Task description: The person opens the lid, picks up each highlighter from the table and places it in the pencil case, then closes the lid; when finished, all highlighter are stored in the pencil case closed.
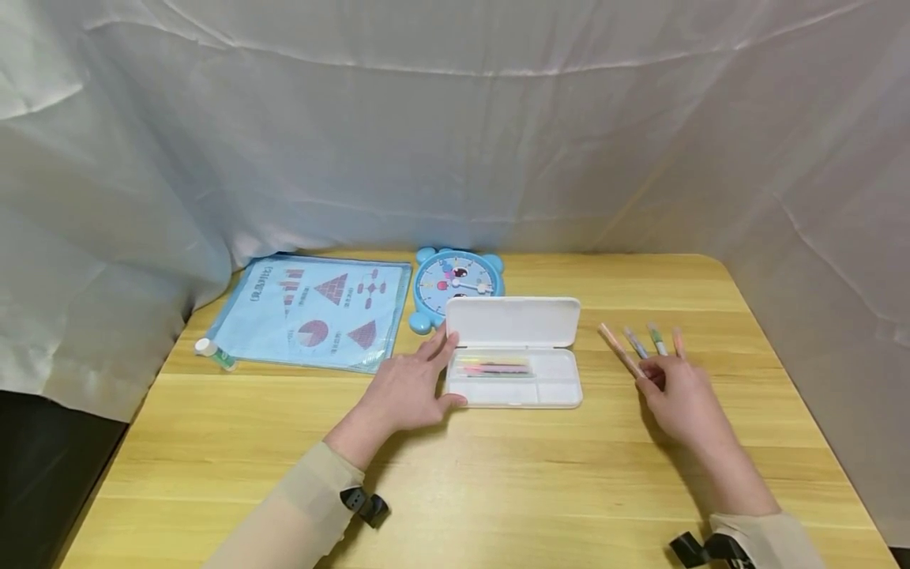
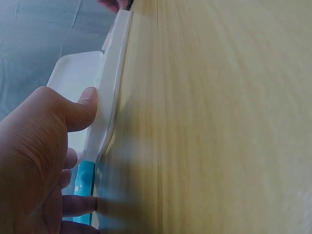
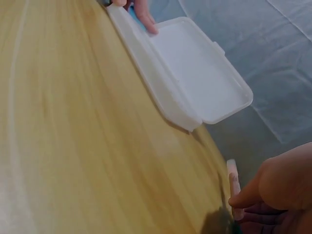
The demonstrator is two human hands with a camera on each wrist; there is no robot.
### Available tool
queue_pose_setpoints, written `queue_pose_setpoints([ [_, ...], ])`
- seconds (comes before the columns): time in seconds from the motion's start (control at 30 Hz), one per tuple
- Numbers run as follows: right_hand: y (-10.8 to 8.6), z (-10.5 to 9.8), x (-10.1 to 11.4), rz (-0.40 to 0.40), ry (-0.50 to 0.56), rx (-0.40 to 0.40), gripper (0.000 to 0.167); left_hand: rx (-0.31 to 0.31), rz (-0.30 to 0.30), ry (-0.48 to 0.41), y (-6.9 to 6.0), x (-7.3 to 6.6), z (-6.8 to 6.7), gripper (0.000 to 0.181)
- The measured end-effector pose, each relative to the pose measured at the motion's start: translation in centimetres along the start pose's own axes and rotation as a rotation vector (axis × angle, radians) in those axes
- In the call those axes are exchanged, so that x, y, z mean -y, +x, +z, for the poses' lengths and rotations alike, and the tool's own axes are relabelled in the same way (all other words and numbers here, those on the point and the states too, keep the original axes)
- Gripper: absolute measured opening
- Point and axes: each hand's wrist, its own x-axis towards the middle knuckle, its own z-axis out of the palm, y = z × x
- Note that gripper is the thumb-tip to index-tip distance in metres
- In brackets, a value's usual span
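An opened white case (image 1: 558, 393) lies on the table with its lid (image 1: 513, 322) raised and thin coloured sticks (image 1: 498, 367) in one compartment. My left hand (image 1: 412, 387) grips its left end, thumb at the near edge and fingers by the lid; the left wrist view shows the thumb pressed on the case wall (image 2: 109, 92). To the right of the case, my right hand (image 1: 678, 399) pinches an orange pen (image 1: 617, 346) between thumb and finger. Beyond that hand are a blue-grey pen (image 1: 635, 341), a green one (image 1: 657, 340) and another orange one (image 1: 678, 342), their lower ends hidden.
A blue toy clock (image 1: 434, 288) stands behind the case, partly covered by the lid. On the left lies a blue printed folder (image 1: 273, 332), with a white-capped green tube (image 1: 216, 354) at its near corner. Grey cloth (image 1: 526, 142) hangs behind the table (image 1: 526, 482).
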Motion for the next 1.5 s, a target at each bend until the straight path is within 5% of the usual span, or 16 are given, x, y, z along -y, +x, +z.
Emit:
queue_pose_setpoints([
  [0.5, 1.6, -2.6, 2.9, -0.153, 0.127, -0.258, 0.018, -0.003, 0.002, 0.000, 0.0, -0.1, -0.1, 0.103],
  [0.73, 2.2, -3.2, 4.8, -0.194, 0.119, -0.337, 0.019, -0.002, 0.001, -0.003, 0.0, -0.1, 0.0, 0.103],
  [0.93, 3.0, -2.9, 6.4, -0.304, 0.143, -0.395, 0.020, 0.000, -0.004, -0.003, 0.0, 0.0, 0.0, 0.103],
  [1.23, 3.9, -1.3, 8.7, -0.408, 0.142, -0.354, 0.020, 0.001, -0.006, -0.007, 0.0, -0.1, -0.1, 0.103],
  [1.5, 4.5, 0.7, 9.9, -0.465, 0.145, -0.241, 0.019, 0.001, -0.001, -0.001, 0.0, -0.1, -0.1, 0.103],
])
